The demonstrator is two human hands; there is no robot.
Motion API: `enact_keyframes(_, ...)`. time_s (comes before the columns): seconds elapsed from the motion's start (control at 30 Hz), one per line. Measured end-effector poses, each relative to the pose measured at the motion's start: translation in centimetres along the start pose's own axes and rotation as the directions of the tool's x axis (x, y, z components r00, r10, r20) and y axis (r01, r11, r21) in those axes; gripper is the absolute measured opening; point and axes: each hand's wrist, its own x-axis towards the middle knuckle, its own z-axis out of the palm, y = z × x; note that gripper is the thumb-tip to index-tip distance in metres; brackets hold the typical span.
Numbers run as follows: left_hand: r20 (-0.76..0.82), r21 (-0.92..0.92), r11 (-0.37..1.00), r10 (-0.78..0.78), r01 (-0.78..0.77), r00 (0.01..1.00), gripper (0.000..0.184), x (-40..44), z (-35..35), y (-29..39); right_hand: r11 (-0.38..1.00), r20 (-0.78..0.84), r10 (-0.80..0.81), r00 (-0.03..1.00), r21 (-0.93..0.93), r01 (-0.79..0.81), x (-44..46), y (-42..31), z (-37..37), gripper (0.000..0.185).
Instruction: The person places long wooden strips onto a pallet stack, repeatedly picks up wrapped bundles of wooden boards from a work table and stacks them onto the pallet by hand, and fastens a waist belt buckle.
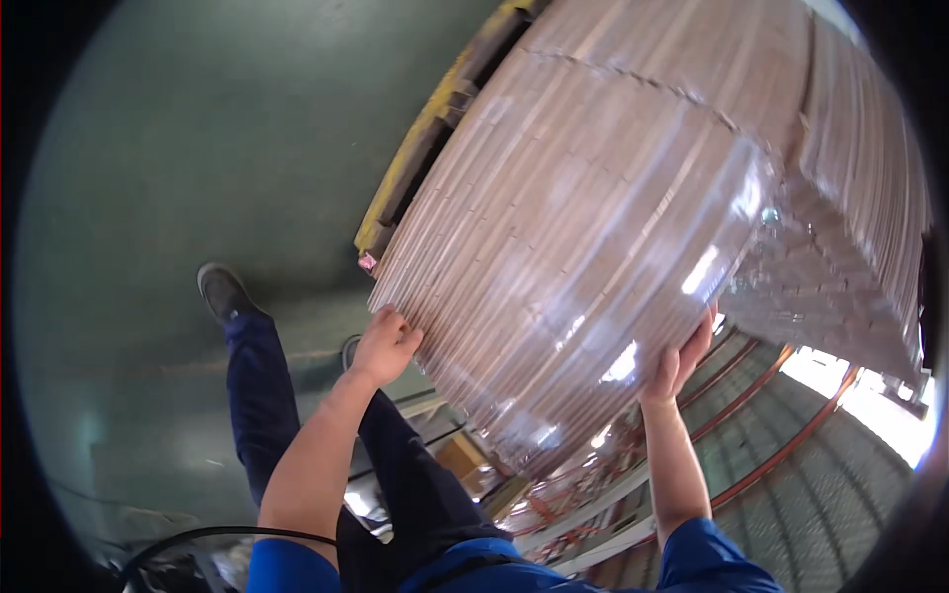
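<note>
A tall stack of flat brown cardboard sheets [573, 217], wrapped in shiny clear stretch film, fills the middle of the head view and looks tilted in the picture. My left hand [384, 346] is at the stack's lower left corner, with its fingers curled and pressed together against the layered edges. What those fingers hold, if anything, is too small to make out. Against the film at the right edge of the stack lies my right hand [682, 361], fingers extended and thumb apart. Its fingertips are partly hidden behind that edge.
A wooden pallet with a yellow edge [425, 138] lies beneath the stack. Another cardboard stack [870, 178] adjoins it at right. Green floor [198, 128] spreads to the left, around my shoe [223, 290]. A black cable [217, 531] crosses near my left sleeve.
</note>
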Motion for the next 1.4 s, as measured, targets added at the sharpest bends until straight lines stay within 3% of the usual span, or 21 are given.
enact_keyframes(0.07, 0.026, -0.031, 0.998, -0.053, 0.054, 0.998, 0.032, -1.7, -1.4, 2.6, 0.999, 0.020, -0.027, 0.999, -0.028, 0.028, -0.2, 0.9, -1.0, 0.068)
enact_keyframes(0.17, -0.091, 0.020, 0.992, 0.122, -0.121, 0.988, 0.025, -4.3, -1.7, 6.6, 0.986, -0.012, -0.132, 0.991, -0.107, 0.130, 0.2, 1.1, -1.5, 0.065)
enact_keyframes(0.3, -0.179, -0.078, 0.949, 0.289, -0.306, 0.941, 0.021, -6.9, -0.9, 15.3, 0.971, -0.137, -0.214, 0.967, -0.142, 0.194, 0.3, 1.5, -2.2, 0.060)
enact_keyframes(0.37, -0.189, 0.099, 0.881, 0.473, -0.462, 0.861, 0.021, -8.5, 0.4, 22.7, 0.978, -0.216, -0.201, 0.955, -0.103, 0.183, 0.1, 1.7, -2.7, 0.052)
enact_keyframes(0.4, -0.191, 0.099, 0.847, 0.531, -0.522, 0.825, 0.021, -9.1, 1.7, 26.0, 0.982, -0.269, -0.187, 0.945, -0.060, 0.177, -0.2, 1.9, -2.7, 0.047)
enact_keyframes(0.53, -0.108, 0.255, 0.650, 0.754, -0.715, 0.647, 0.022, -11.1, 8.4, 35.2, 0.965, -0.579, 0.025, 0.815, 0.228, 0.132, -2.5, 3.5, -1.8, 0.034)
enact_keyframes(0.63, 0.093, 0.472, 0.529, 0.766, -0.705, 0.636, 0.027, -13.0, 14.8, 37.5, 0.830, -0.741, 0.414, 0.529, 0.546, 0.115, -8.4, 1.8, -5.1, 0.032)
enact_keyframes(0.7, 0.353, 0.618, 0.263, 0.749, -0.741, 0.561, 0.030, -13.3, 20.1, 36.9, 0.775, -0.737, 0.506, 0.449, 0.616, 0.139, -16.0, 0.8, -7.4, 0.031)
enact_keyframes(0.77, 0.560, 0.701, -0.023, 0.638, -0.713, 0.529, 0.037, -13.4, 24.1, 36.7, 0.662, -0.617, 0.619, 0.487, 0.743, 0.100, -24.0, -1.2, -9.5, 0.022)
enact_keyframes(0.8, 0.655, 0.655, -0.122, 0.583, -0.745, 0.481, 0.040, -12.1, 24.6, 34.5, 0.592, -0.489, 0.656, 0.574, 0.806, 0.009, -29.0, -2.1, -8.6, 0.021)
enact_keyframes(0.83, 0.703, 0.691, -0.297, 0.490, -0.659, 0.516, 0.039, -11.4, 24.7, 32.6, 0.529, -0.353, 0.674, 0.649, 0.844, -0.089, -33.7, -2.5, -7.6, 0.020)
enact_keyframes(0.87, 0.729, 0.684, -0.465, 0.402, -0.562, 0.554, 0.039, -10.9, 24.6, 30.8, 0.493, -0.306, 0.699, 0.647, 0.861, -0.125, -37.6, -2.4, -6.4, 0.020)
enact_keyframes(0.9, 0.739, 0.670, -0.497, 0.377, -0.551, 0.559, 0.040, -10.8, 25.1, 30.3, 0.491, -0.230, 0.721, 0.654, 0.835, -0.247, -42.2, -3.0, -3.5, 0.021)
enact_keyframes(0.93, 0.742, 0.660, -0.528, 0.349, -0.534, 0.572, 0.041, -10.6, 25.4, 29.9, 0.380, -0.005, 0.776, 0.631, 0.802, -0.461, -46.9, -3.8, -1.0, 0.022)
enact_keyframes(0.97, 0.739, 0.663, -0.532, 0.354, -0.527, 0.573, 0.035, -10.4, 25.2, 29.6, 0.352, 0.070, 0.820, 0.568, 0.720, -0.598, -50.8, -4.5, 0.8, 0.025)
enact_keyframes(1.0, 0.746, 0.646, -0.552, 0.312, -0.527, 0.588, 0.032, -10.6, 25.1, 29.8, 0.200, 0.165, 0.879, 0.448, 0.724, -0.660, -53.9, -5.4, 1.8, 0.028)
enact_keyframes(1.07, 0.751, 0.631, -0.577, 0.284, -0.519, 0.596, 0.029, -10.3, 25.4, 29.8, -0.203, 0.500, 0.840, 0.210, 0.649, -0.733, -58.1, -6.3, 1.9, 0.031)
enact_keyframes(1.17, 0.760, 0.624, -0.594, 0.309, -0.507, 0.572, 0.024, -10.2, 25.2, 29.7, -0.462, 0.535, 0.841, -0.079, 0.635, -0.619, -60.8, -9.6, 4.9, 0.034)
enact_keyframes(1.33, 0.863, 0.494, -0.642, 0.279, -0.587, 0.421, 0.021, -9.5, 24.3, 29.9, -0.604, 0.633, 0.770, -0.084, 0.680, -0.416, -58.5, -17.1, 7.3, 0.035)
enact_keyframes(1.37, 0.860, 0.498, -0.637, 0.274, -0.589, 0.431, 0.024, -9.2, 24.1, 29.9, -0.618, 0.612, 0.778, -0.145, 0.700, -0.358, -57.6, -18.3, 7.8, 0.036)
enact_keyframes(1.4, 0.797, 0.565, -0.632, 0.253, -0.531, 0.548, 0.027, -10.3, 25.2, 30.0, -0.631, 0.601, 0.775, -0.196, 0.714, -0.305, -57.2, -20.2, 7.7, 0.037)
